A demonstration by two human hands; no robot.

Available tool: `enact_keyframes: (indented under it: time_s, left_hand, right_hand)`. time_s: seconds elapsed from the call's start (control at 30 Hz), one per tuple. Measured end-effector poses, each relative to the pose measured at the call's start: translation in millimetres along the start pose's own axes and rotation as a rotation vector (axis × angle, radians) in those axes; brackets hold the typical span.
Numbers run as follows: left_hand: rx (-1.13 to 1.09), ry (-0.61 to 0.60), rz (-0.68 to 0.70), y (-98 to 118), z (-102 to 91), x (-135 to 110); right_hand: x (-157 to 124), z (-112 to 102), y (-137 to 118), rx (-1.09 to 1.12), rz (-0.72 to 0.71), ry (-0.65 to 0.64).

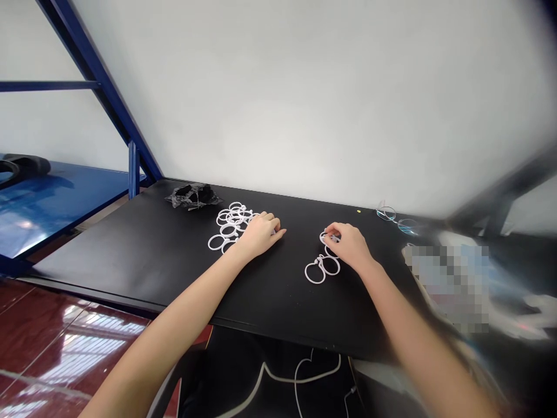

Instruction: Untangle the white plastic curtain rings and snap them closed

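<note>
At the far left, a black object [32,164] lay on a blue tabletop [89,191], cut off by the edge of the view. Glossy red floor tiles [82,348] showed below it on the near side, with bright reflections across them. A slanting blue frame [112,96] rose just right of that tabletop, against a pale wall [278,104].

Next came a black table [278,284]. On its far left part sat a crumpled dark plastic bag [194,197]. Just right of the bag and a little nearer, a cluster of white rings [237,222] lay loosely overlapping. The left hand [262,234] rested palm down over the right side of this cluster, its fingers bent and its thumb out to the right; I could not tell whether it gripped a ring.

Under the near edge, pale cables [304,381] hung or lay in a dark space.

Farther right, well apart from the cluster, a smaller group of white rings [315,283] lay on the table. The right hand [348,245] was at its far end, thumb and fingers curled toward each other around part of a ring; whether they pinched it was unclear.

Beyond and to the right stood clear-lensed glasses [395,221], and nearer, at the right, a blurred, partly pixelated bag [418,273].
</note>
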State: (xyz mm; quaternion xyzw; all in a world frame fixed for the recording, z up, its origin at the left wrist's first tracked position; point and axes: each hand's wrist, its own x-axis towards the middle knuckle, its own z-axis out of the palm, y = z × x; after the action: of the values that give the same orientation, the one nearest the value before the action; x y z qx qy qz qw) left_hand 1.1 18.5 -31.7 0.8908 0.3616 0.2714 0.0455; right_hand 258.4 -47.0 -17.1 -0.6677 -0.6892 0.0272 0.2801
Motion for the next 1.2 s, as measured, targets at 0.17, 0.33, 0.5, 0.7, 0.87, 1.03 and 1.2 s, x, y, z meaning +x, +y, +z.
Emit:
enact_keyframes:
  time_s: [0.17,0.33,0.5,0.7,0.87,1.03,1.2]
  left_hand:
    - [0.032,0.016,-0.015,4.0,-2.6,-0.7]
    - [0.031,0.077,-0.001,10.2,-7.6,0.3]
    - [-0.001,0.104,0.017,14.5,-10.1,1.0]
    - [-0.129,0.094,0.066,20.6,-8.4,0.3]
    - [-0.537,0.05,0.008,43.7,-10.0,-2.7]
    - [-0.823,-0.099,-0.036,52.1,-14.3,-1.2]
    - [-0.86,-0.104,-0.083,40.1,-16.4,2.1]
  right_hand:
    - [-2.6,0.7,-7.0,-0.076,-0.024,-0.054]
    - [-1.7,3.6,-4.5,-0.008,-0.014,-0.039]
    - [-1.6,7.1,-4.2,0.192,-0.015,0.191]
    - [-1.4,7.3,-15.6,0.51,0.024,0.512]
    - [-8.9,13.0,-37.3,0.859,0.048,0.336]
    - [-17.8,17.1,-56.9,0.971,-0.006,0.173]
    - [-17.4,14.3,-55.1,0.965,-0.007,0.105]
